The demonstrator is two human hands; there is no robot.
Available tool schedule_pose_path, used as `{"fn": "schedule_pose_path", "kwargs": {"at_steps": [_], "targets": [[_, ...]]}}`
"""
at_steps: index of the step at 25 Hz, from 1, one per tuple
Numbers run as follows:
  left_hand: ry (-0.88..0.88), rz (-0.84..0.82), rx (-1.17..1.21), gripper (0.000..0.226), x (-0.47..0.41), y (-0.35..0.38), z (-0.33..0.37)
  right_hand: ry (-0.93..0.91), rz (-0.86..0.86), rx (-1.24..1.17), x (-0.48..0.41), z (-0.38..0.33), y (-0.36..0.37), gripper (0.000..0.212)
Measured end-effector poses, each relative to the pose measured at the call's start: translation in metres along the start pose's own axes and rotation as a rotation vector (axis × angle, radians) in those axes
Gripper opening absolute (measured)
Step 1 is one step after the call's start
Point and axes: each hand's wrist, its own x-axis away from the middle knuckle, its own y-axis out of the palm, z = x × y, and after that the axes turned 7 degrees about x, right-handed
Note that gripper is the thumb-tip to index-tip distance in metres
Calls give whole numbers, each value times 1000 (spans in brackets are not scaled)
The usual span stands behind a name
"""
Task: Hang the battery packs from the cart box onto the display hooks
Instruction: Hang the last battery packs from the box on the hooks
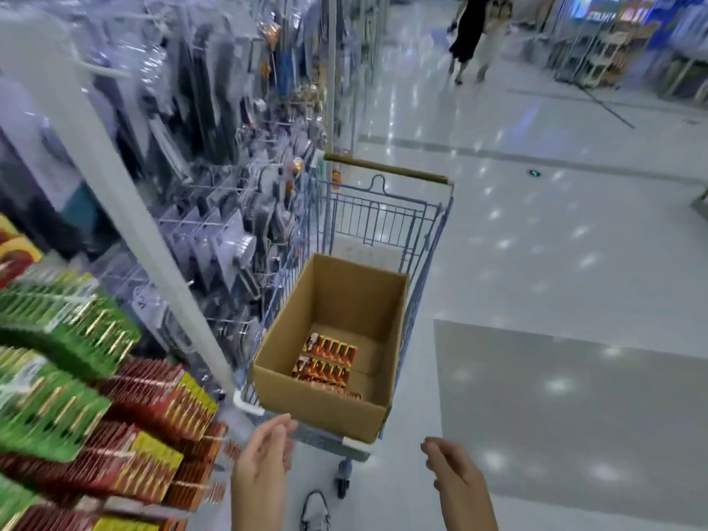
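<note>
We're looking down at a blue wire cart parked tight against the display, and inside it sits an open cardboard box. Down on the box floor, toward its near left corner, lie the battery packs, red and gold, flat, a small overlapping stack of maybe three. The rest of the box floor shows bare cardboard.

Both our hands are in front of the cart's near end, both empty. The left hand is spread loosely, fingers up and slightly curled, fingertips close to the cart's near rim just below the box corner. The right hand hangs over the floor to the right of the cart, fingers curled inward, gripping nothing, well apart from the left.

On our left the display is blurred by motion: green packs hang above, red and yellow packs below them, crowded on their hooks. Further along hang grey blister items, too smeared to identify. A white post slants across them.

A shoe shows between our hands, and a cart wheel sits just above it. Far up the aisle, someone's legs are in view
</note>
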Motion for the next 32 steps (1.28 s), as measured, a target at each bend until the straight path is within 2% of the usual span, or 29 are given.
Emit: {"fn": "schedule_pose_path", "kwargs": {"at_steps": [3, 13, 18, 21, 25, 28, 32], "targets": [[-2, -51, -52, 22, -48, 26, 23, -16, -3, 75, -37, -40, 24, 9], [-58, 32, -84, 21, -142, 76, 44, -40, -161, 290, -133, -126, 79, 13], [-89, 196, -63, 20, -180, 117, 31, -58, -339, 414, -208, -166, 101, 12], [-139, 386, -12, 19, -194, 150, 21, -47, -499, 502, -264, -195, 111, 11], [-216, 592, 16, 16, -220, 193, -14, -100, -630, 637, -338, -212, 131, 11], [-372, 573, 33, 15, -262, 214, -57, -97, -709, 755, -378, -205, 143, 11], [-574, 710, 246, 16, -338, 237, -103, -74, -754, 892, -417, -189, 160, 14]]}}
